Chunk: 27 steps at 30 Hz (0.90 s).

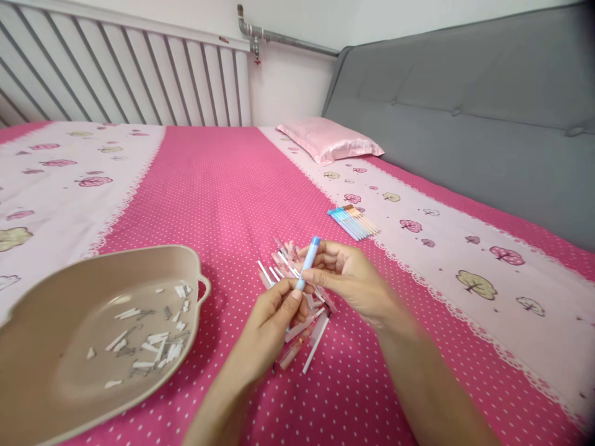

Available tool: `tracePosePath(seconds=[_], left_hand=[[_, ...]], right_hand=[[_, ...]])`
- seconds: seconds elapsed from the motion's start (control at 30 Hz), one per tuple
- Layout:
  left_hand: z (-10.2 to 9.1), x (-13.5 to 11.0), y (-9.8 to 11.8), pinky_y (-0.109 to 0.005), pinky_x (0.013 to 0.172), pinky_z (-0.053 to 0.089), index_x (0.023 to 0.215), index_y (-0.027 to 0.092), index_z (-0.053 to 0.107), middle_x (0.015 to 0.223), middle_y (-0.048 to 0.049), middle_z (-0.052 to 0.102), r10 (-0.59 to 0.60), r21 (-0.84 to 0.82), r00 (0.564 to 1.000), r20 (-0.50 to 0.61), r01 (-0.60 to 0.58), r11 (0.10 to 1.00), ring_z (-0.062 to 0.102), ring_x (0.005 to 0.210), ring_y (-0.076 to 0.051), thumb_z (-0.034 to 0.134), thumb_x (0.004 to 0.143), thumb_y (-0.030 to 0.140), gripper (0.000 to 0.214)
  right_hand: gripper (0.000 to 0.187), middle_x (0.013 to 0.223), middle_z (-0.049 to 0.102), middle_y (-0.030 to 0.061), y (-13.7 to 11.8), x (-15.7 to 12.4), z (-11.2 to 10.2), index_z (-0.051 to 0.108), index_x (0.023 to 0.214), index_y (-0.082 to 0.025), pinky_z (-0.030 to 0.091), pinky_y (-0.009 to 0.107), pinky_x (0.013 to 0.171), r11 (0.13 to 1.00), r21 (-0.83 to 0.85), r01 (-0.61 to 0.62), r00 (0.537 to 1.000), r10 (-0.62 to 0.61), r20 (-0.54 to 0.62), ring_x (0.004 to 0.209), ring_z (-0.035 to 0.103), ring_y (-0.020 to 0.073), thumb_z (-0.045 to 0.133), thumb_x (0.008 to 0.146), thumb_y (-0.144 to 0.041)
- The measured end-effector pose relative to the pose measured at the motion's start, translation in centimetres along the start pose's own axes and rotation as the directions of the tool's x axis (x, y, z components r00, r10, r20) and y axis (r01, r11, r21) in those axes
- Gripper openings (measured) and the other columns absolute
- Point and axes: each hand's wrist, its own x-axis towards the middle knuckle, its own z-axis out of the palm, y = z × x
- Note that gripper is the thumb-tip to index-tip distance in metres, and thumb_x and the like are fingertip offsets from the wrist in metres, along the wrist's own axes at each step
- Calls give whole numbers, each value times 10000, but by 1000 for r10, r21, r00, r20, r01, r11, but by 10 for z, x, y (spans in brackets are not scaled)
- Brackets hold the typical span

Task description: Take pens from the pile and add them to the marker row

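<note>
A light blue pen [309, 261] with a darker blue end is held upright and slightly tilted between my two hands. My left hand [279, 310] pinches its lower end between thumb and fingers. Higher on the barrel, my right hand [346, 275] grips it with thumb and curled fingers. Beneath both hands lies a loose pile of pinkish clear pen parts [292, 356] and thin white tubes [316, 344], partly hidden by the fingers. Beyond my right hand, a neat row of pens [354, 223] with blue and orange-brown ends lies side by side.
A beige basin [202, 272] at the left holds small white pieces [158, 339] and springs [167, 313]. Everything rests on a pink dotted bedspread [209, 167]. A pink pillow [328, 139] lies against the grey headboard [465, 118]; a white radiator [139, 68] stands behind.
</note>
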Motion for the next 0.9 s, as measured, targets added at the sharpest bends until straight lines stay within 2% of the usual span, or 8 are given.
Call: tracePosePath(seconds=[0.2,0.3,0.4,0.53,0.67,0.8,0.9], left_hand=[[2,-4,6,-245,660,367,666,164,527,667,-1,506,-19,-29,1000,0,19,999,466,650,-119,467,887,387,320],[3,-6,7,-240,652,381,695,163,550,674,-1,516,-44,-102,999,29,47,994,478,651,-116,478,884,383,299],[4,-7,5,-228,611,396,749,163,573,695,-3,537,-49,-135,997,65,57,989,496,640,-107,484,886,397,286],[4,-7,4,-207,456,359,867,174,582,730,-6,585,-64,-159,993,99,80,984,467,513,-76,500,881,408,248],[4,-6,5,-200,403,342,897,169,576,814,-38,646,-88,-126,992,87,98,987,454,454,-55,550,848,437,274],[5,-5,5,-213,401,349,977,174,564,856,-42,676,-107,-115,991,75,115,987,346,347,-6,580,829,447,312],[5,-6,5,-219,412,364,997,170,564,862,-50,685,-116,-116,991,70,124,986,351,350,-13,589,823,445,326]], right_hand=[[345,1010,681,55,-4,-3,-5,588,1100,-199,502,345,856,1000,13,-14,995,13,96,891,650,157,691,775,-246],[394,1088,672,71,-6,-4,-7,558,1166,-214,523,336,828,997,64,-51,989,42,139,951,649,176,678,793,-258],[400,1074,676,69,-6,-5,-8,563,1168,-222,534,329,797,994,81,-69,986,56,158,948,650,185,684,791,-277],[389,953,677,41,-6,-4,-7,592,1120,-211,523,313,769,996,57,-70,990,63,123,871,646,165,714,758,-282],[417,804,636,-3,-7,-4,-4,592,1081,-185,495,278,702,998,-5,-67,996,67,64,727,612,121,753,713,-298],[435,758,588,-23,-7,-4,0,589,1017,-181,470,271,672,995,-91,-50,999,50,-3,726,587,126,797,650,-291],[435,837,608,8,-6,-3,1,597,1031,-189,482,293,705,991,-129,-46,999,46,-2,803,592,151,790,660,-308]])
